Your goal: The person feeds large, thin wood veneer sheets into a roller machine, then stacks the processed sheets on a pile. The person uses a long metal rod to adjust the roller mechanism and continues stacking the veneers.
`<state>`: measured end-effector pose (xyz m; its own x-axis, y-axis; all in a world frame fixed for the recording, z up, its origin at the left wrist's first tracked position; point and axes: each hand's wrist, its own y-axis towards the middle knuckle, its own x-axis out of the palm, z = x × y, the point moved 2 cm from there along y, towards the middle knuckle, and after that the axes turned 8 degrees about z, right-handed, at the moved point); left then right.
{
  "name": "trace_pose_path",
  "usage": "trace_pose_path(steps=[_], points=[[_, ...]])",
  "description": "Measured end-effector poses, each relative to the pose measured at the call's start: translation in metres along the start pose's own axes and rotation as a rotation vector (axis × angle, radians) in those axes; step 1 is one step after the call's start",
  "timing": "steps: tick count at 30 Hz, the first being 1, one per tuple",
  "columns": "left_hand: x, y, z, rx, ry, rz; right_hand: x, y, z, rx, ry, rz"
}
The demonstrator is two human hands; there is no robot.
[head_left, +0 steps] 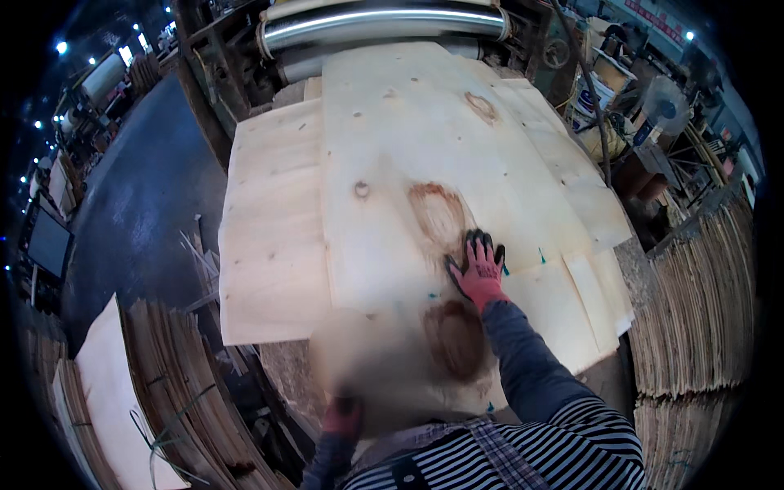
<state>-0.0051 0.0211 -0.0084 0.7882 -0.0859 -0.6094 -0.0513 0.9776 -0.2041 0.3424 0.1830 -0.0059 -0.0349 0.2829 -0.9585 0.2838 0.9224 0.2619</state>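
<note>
Gloved in pink and black, the right hand point(476, 268) is laid palm-down with fingers spread on a pale wood sheet point(392, 147), between two brown knot marks. The left hand point(343, 416) is held low at the sheet's near, blurred end; whether anything is pinched by it cannot be told. The sheet is stretched out in front of the person, lengthwise, its far end brought close to a shiny metal roller point(384, 28). It is flanked by more pale sheets, a wide one point(273, 220) at the left and several overlapping ones point(563, 180) at the right. Small teal scraps point(542, 256) are scattered near the right hand. Farther out, a tall stack of thin sheets point(694, 302) is seen at the right, and a tied bundle of sheets point(167, 367) is stood at the lower left, beside a dark floor point(139, 188).
</note>
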Motion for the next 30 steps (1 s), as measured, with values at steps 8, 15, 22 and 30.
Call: trace_pose_path(steps=[8,15,22,30], points=[[0.007,-0.001,-0.018,-0.306,-0.499,0.077,0.019,0.154,-0.017,0.059,0.027,0.247],[0.007,-0.005,-0.03,-0.234,-0.243,0.024,-0.022,-0.005,-0.041,-0.414,0.159,0.129],[0.002,0.006,-0.003,-0.124,-0.73,-0.096,-0.061,-0.236,0.029,-0.331,0.02,-0.384],[-0.038,-0.017,0.148,0.132,-0.866,-0.339,-0.096,-0.28,0.043,-0.414,0.479,0.204]])
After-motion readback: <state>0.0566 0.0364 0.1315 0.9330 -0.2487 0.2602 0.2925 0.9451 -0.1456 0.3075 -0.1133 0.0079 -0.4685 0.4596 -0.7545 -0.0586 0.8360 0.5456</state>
